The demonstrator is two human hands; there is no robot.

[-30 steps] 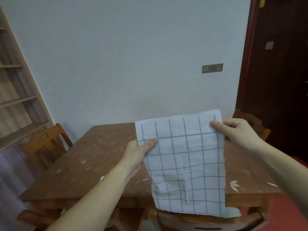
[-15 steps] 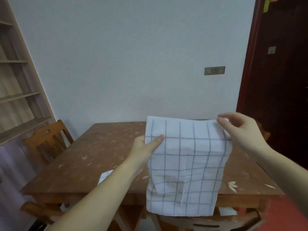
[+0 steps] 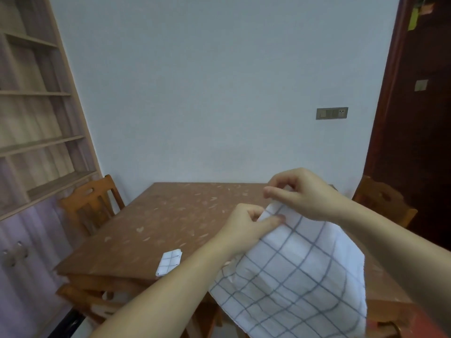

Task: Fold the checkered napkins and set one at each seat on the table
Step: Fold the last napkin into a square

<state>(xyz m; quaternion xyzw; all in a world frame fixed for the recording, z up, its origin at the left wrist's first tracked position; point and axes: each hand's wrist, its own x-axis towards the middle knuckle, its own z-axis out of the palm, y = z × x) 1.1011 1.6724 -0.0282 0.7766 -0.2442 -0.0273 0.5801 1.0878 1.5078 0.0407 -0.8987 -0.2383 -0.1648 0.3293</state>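
Note:
A white napkin with a blue-grey check (image 3: pixel 295 276) hangs in the air over the near right part of the brown wooden table (image 3: pixel 170 215). My left hand (image 3: pixel 246 228) pinches its top edge between thumb and fingers. My right hand (image 3: pixel 302 193) pinches the same top edge just beside and above the left, so the two upper corners meet and the cloth drapes down to the right. A small folded checkered napkin (image 3: pixel 169 262) lies flat on the table near its front edge, left of my left forearm.
A wooden chair (image 3: pixel 90 203) stands at the table's left side and another (image 3: pixel 383 201) at its right, by a dark door (image 3: pixel 419 118). Wooden shelves (image 3: pixel 36 118) line the left wall. A further chair back shows under the near edge.
My hands have come together: the right hand carried its corner leftward to the left hand, and the napkin went from spread flat to doubled and draped. The view has tilted up.

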